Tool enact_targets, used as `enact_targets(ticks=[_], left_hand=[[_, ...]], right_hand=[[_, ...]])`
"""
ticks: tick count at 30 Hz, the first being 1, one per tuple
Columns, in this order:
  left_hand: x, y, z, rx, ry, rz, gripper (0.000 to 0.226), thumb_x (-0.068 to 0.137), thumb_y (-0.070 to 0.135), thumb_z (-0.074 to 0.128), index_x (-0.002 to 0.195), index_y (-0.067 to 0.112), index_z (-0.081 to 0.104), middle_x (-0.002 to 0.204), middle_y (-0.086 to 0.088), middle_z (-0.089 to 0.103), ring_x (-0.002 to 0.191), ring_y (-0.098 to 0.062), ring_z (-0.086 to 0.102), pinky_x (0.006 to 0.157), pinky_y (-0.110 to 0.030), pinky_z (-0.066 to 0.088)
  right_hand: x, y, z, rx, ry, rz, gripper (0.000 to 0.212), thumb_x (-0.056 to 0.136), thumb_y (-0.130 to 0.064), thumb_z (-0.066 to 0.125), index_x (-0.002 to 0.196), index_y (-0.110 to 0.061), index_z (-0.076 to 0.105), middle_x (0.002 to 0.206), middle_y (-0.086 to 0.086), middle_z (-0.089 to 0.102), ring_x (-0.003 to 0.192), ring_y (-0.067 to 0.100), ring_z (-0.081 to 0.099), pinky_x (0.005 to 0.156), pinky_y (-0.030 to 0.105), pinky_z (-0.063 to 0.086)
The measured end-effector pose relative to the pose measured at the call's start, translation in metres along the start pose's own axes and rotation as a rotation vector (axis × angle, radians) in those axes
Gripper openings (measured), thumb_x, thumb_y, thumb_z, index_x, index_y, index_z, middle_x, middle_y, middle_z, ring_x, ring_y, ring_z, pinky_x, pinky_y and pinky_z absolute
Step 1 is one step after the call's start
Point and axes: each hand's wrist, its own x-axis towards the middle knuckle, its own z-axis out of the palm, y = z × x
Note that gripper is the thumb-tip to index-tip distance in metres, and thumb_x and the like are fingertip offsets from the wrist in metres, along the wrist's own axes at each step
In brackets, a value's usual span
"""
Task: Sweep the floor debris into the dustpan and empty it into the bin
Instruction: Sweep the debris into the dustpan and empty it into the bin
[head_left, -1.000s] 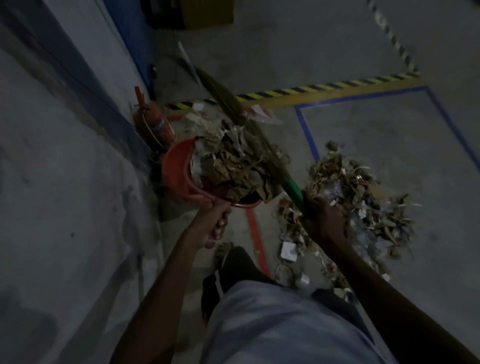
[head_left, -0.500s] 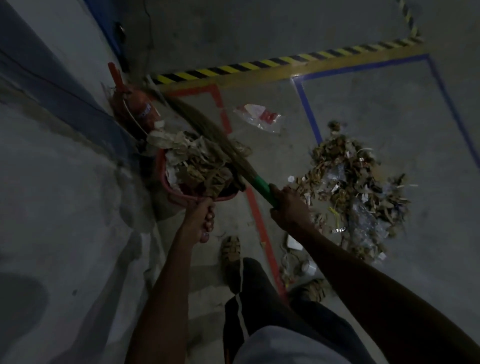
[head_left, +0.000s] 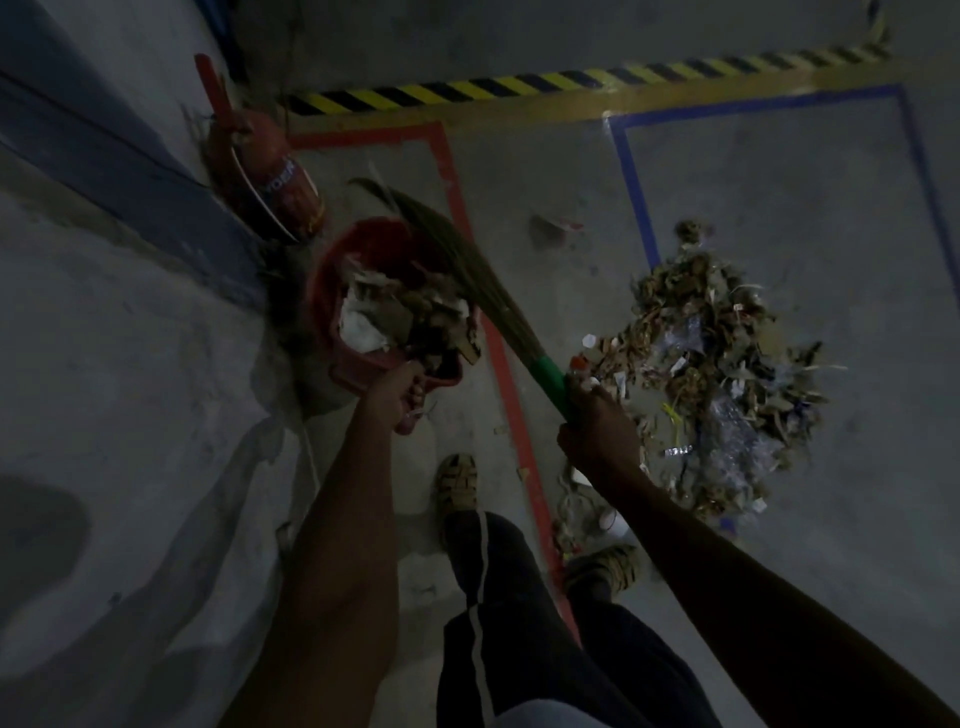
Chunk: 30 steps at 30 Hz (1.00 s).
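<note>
The left hand (head_left: 402, 400) is gripping the loaded red plastic dustpan (head_left: 363, 291); the right hand (head_left: 597, 431) is clutching the green-handled grass broom (head_left: 467, 275). Right of the dustpan, a large scrap debris pile (head_left: 717, 374) is awaiting sweeping; no bin is showing.

— How are the 2 arms set?

— Both are stretched forward and down from the bottom of the view, bare to the wrist. The left hand (head_left: 402, 400) is closed in a fist, knuckles turned outward, clamped on the dustpan handle (head_left: 415, 387). The right hand (head_left: 597, 431) is held further right and slightly lower.

— And its grip?

— It is wrapped tight round the broom handle (head_left: 550, 382), back of the hand turned up, fingers hidden beneath. The 2 hands are kept apart, no contact between them.
</note>
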Motion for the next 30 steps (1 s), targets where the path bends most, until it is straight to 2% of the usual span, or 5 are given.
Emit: enact_targets(ticks=[5,11,17,23,30], left_hand=[[-0.008,0.012,0.005,0.14,0.034,-0.032,0.041,0.093,0.011,0.048,0.056,0.017,0.031,0.06,0.001,0.028,0.052,-0.016,0.021,0.052,-0.028,0.022],[-0.029,0.002,0.011,0.034,0.01,-0.039,0.046,0.099,0.016,0.051,0.057,0.015,0.034,0.048,0.002,0.034,0.042,-0.014,0.028,0.039,-0.015,0.024],[-0.051,-0.026,0.018,0.088,0.024,-0.058,0.041,0.094,0.011,0.046,0.057,0.017,0.03,0.058,0.0,0.031,0.049,-0.016,0.026,0.045,-0.022,0.027],[-0.051,-0.076,0.021,0.035,0.027,0.003,0.029,0.086,0.01,0.053,0.062,0.017,0.039,0.059,0.001,0.036,0.048,-0.013,0.031,0.051,-0.026,0.03],[-0.058,-0.153,0.034,-0.098,0.105,0.068,0.023,0.089,0.019,0.056,0.067,0.019,0.047,0.056,0.002,0.04,0.038,-0.008,0.032,0.038,-0.016,0.026]], right_hand=[[-0.021,0.02,0.002,0.084,0.036,0.045,0.07,0.083,-0.013,0.064,0.148,-0.023,0.041,0.109,0.01,0.058,0.09,0.032,0.06,0.06,0.03,0.037],[-0.038,0.043,0.004,0.172,0.028,0.082,0.069,0.08,-0.011,0.065,0.145,-0.021,0.046,0.108,0.011,0.062,0.083,0.027,0.059,0.058,0.027,0.038],[-0.054,0.06,0.002,0.162,0.053,0.142,0.068,0.082,-0.009,0.065,0.146,-0.02,0.046,0.109,0.012,0.064,0.075,0.025,0.056,0.05,0.022,0.03],[-0.065,0.082,0.014,0.268,0.008,0.18,0.068,0.083,-0.012,0.072,0.145,-0.01,0.046,0.113,0.024,0.065,0.095,0.038,0.065,0.069,0.035,0.046],[-0.074,0.131,0.04,0.408,-0.19,0.262,0.046,0.082,-0.018,0.073,0.123,-0.002,0.062,0.087,0.021,0.07,0.075,0.038,0.069,0.067,0.054,0.057]])
